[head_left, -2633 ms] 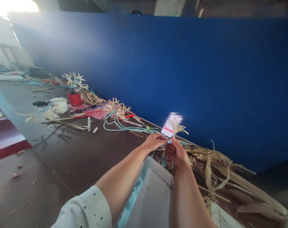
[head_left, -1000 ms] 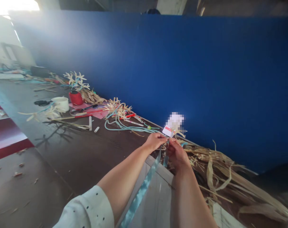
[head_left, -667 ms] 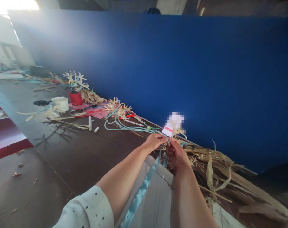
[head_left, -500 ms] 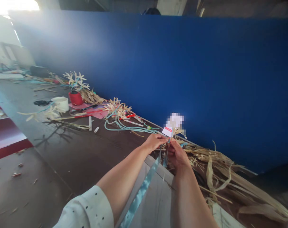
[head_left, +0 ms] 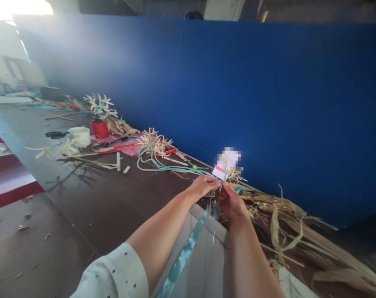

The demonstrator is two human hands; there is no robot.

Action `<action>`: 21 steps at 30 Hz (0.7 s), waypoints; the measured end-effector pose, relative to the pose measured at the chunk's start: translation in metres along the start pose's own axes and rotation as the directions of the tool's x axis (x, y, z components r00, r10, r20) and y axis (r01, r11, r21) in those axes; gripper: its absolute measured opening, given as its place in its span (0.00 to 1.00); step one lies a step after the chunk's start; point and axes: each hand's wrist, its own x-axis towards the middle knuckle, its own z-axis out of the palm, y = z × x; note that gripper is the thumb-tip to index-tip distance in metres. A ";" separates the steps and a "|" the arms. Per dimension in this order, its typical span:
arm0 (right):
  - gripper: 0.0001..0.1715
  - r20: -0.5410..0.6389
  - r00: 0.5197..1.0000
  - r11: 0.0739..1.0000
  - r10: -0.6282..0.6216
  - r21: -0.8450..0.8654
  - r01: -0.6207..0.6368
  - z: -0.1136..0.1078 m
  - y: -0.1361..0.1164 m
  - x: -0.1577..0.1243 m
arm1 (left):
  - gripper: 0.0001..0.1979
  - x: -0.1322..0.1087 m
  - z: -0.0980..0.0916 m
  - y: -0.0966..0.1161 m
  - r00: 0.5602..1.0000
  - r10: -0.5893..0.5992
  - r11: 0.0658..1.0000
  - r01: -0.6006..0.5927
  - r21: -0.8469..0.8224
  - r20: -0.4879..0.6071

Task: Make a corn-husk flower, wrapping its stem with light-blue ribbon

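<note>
My left hand [head_left: 204, 186] and my right hand [head_left: 234, 202] meet at the table's edge, thumbs and fingertips pinched together. Between them stands a thin light-blue flower stem [head_left: 224, 175]. Pale dried-husk petals [head_left: 236, 176] fan out just above my right fingers. A shiny light-blue ribbon [head_left: 188, 244] runs from between the hands down to the bottom of the view. My left fingertips pinch at the ribbon's upper end beside the stem, and the exact grip is partly hidden. Behind the fingers is a white card with a red stripe [head_left: 219, 171], partly blurred out.
Dried husks [head_left: 287, 211] lie to the right. Left of my hands are husk flowers with light-blue stems [head_left: 155, 142], pens, a red thread spool [head_left: 100, 128], a white cup [head_left: 80, 136] and black-handled scissors [head_left: 56, 135]. A blue partition [head_left: 237, 91] rises behind the table.
The husk petals above my right fingers have turned slightly and show more openly. Both hands stay pinched in nearly the same place.
</note>
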 end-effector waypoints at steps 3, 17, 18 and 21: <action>0.15 0.002 1.000 1.000 0.003 0.005 -0.003 0.002 -0.001 -0.001 | 0.21 -0.001 0.000 0.002 1.000 0.021 1.000 -0.021 -0.011 0.002; 0.15 -0.016 1.000 0.999 0.011 0.040 -0.010 0.000 0.001 0.001 | 0.21 0.001 0.000 0.001 0.995 0.075 0.997 -0.073 0.030 -0.062; 0.15 -0.004 1.000 1.000 0.001 0.024 -0.001 0.001 0.001 0.001 | 0.20 0.000 0.001 0.001 0.995 0.079 0.997 -0.077 0.028 -0.055; 0.13 0.003 0.999 0.999 -0.038 -0.033 0.038 0.001 0.001 0.001 | 0.20 -0.001 0.001 0.004 0.996 0.077 0.997 -0.076 0.017 -0.045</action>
